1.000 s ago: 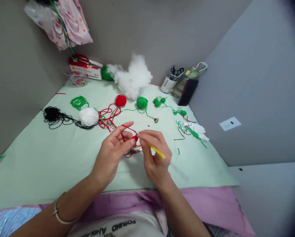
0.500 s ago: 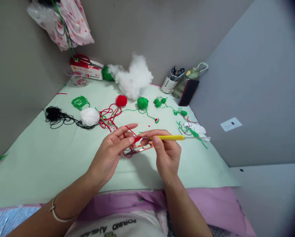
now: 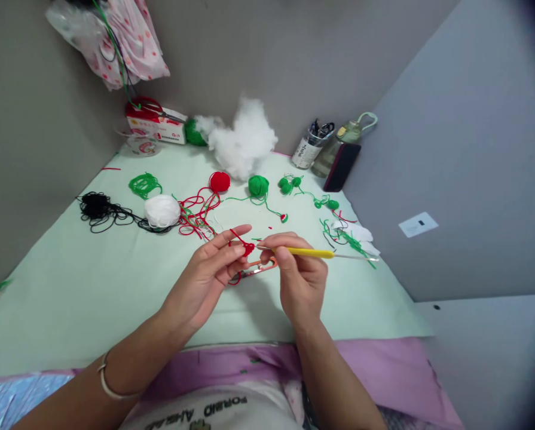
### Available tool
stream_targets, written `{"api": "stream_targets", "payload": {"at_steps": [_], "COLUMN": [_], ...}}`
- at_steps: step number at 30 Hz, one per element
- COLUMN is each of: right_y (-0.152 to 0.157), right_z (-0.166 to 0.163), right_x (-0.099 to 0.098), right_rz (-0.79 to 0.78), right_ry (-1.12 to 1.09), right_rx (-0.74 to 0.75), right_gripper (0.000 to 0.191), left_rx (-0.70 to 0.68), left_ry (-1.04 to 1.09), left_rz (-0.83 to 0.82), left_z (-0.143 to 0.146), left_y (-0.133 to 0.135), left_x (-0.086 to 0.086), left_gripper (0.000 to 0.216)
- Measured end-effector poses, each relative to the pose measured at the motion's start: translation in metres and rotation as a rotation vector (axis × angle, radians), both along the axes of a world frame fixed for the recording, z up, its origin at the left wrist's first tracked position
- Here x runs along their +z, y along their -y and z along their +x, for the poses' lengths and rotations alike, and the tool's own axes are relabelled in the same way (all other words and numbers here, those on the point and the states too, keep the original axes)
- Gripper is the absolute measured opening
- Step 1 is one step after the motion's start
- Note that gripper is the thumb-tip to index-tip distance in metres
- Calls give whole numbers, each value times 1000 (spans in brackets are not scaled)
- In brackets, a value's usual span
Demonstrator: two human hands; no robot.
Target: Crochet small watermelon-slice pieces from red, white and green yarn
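Observation:
My left hand [image 3: 208, 275] pinches a small red crochet piece [image 3: 248, 247] between thumb and fingers, with red yarn [image 3: 195, 215] looped over the forefinger and trailing to the red yarn ball [image 3: 219, 181]. My right hand [image 3: 300, 278] grips a yellow-handled crochet hook [image 3: 312, 253], held level, its metal tip pointing left at the red piece. Small orange snips [image 3: 258, 269] lie on the pale green table cover [image 3: 92, 286] just under both hands.
A white yarn ball [image 3: 161, 211], black yarn tangle [image 3: 94, 207], green yarn balls [image 3: 257, 186], white stuffing [image 3: 244, 140], a box [image 3: 157, 126], a tin of tools [image 3: 306, 149], a bottle [image 3: 339, 143], a dark phone [image 3: 341, 167] and yarn scraps [image 3: 352, 236] lie about. Grey walls close in.
My right hand swung the crochet hook from pointing down-right to lying level, its tip now at the red piece. My left hand stayed almost still.

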State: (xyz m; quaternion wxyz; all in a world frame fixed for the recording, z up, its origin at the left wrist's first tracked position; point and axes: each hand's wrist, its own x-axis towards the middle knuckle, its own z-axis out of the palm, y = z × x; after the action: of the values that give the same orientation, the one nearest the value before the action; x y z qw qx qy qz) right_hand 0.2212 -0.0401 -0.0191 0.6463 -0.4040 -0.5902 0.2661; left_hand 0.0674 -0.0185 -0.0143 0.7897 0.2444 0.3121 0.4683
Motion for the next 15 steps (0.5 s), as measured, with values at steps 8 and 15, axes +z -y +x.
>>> {"api": "stream_targets", "payload": {"at_steps": [8, 15], "right_y": [1, 2], "right_z": [-6, 2], "right_x": [-7, -6], "right_rz": [98, 26], "right_ry": [254, 108], "right_rx": [-84, -100], "right_gripper": [25, 19], "left_rx": [37, 14], "left_ry": [-77, 46], "left_rz": [87, -65], "left_z": [7, 3], "left_y": [4, -3], "left_x": [2, -2], "left_gripper": [40, 29]}}
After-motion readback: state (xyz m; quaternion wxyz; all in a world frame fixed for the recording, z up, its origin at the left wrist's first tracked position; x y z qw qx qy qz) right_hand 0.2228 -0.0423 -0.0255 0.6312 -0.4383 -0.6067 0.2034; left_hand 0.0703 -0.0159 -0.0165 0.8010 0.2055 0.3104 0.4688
